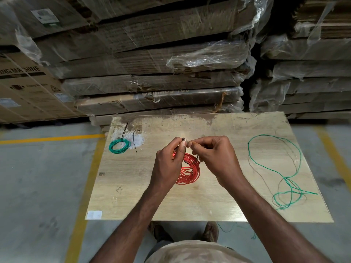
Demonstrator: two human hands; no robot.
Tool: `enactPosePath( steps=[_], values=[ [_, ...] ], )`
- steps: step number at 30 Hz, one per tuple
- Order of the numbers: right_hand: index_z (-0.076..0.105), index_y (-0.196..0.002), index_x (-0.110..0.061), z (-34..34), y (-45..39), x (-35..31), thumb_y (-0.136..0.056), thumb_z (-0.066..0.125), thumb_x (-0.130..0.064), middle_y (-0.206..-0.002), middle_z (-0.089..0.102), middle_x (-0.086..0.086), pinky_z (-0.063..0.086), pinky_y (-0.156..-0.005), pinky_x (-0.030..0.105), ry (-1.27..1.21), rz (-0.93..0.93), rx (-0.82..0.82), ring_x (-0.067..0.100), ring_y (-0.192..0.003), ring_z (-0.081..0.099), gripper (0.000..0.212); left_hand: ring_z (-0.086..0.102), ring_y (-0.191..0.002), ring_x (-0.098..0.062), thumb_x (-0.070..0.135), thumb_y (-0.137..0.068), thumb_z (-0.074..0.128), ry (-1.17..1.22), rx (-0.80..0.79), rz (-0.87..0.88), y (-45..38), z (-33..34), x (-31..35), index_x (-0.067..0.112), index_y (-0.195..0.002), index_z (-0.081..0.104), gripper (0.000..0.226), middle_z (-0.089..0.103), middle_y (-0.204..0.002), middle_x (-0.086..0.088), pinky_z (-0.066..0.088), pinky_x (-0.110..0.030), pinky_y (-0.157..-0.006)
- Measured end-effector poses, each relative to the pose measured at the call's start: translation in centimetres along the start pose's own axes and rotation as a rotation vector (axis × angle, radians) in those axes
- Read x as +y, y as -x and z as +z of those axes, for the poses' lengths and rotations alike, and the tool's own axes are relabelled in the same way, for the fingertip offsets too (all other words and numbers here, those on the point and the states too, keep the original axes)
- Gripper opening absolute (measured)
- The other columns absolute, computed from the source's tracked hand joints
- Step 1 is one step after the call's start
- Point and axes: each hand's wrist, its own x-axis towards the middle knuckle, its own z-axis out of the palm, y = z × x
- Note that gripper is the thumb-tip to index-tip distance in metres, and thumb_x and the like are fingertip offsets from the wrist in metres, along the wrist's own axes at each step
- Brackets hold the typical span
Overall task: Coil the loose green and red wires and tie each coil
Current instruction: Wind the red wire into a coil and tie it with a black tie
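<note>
Far left of the board [218, 205]: a small green coil [119, 146] lies flat, bound by a black tie [124, 130] whose tail points away from the person. Just beside it, to its right, a spare black tie [134, 141] lies loose on the surface.

Centre: the left hand [167, 168] is raised above the board, thumb and fingertips pressed together on the top of the red coil [190, 171]. The coil hangs from this pinch, with its lower edge at or near the board; contact cannot be confirmed. A thin black tie [192, 162] crosses the coil's upper strands.

The right hand [216, 160] meets the left at the fingertips. Its thumb and forefinger are closed on a small item at the top of the coil; what it pinches is too small to identify.

Right: a loose green wire [275, 168] sprawls in open loops across the board, well apart from the hands. One strand drops over the near edge.
</note>
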Motion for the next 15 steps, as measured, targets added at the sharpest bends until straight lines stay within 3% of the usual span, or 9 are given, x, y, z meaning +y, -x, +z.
enactPosePath(
  steps=[15],
  values=[
    [0.088, -0.094, -0.020, -0.24, -0.35, -0.02, -0.096, 0.081, -0.024, -0.075, 0.079, -0.002, 0.053, -0.062, 0.023, -0.009, 0.015, -0.006, 0.000, -0.063, 0.067, 0.009, 0.068, -0.072, -0.015, 0.033, -0.116, 0.051, -0.031, -0.016, -0.001, -0.25, -0.04, -0.03, 0.027, -0.102, 0.065, 0.021, 0.067, -0.081, 0.006, 0.054, -0.040, -0.062]
  ],
)
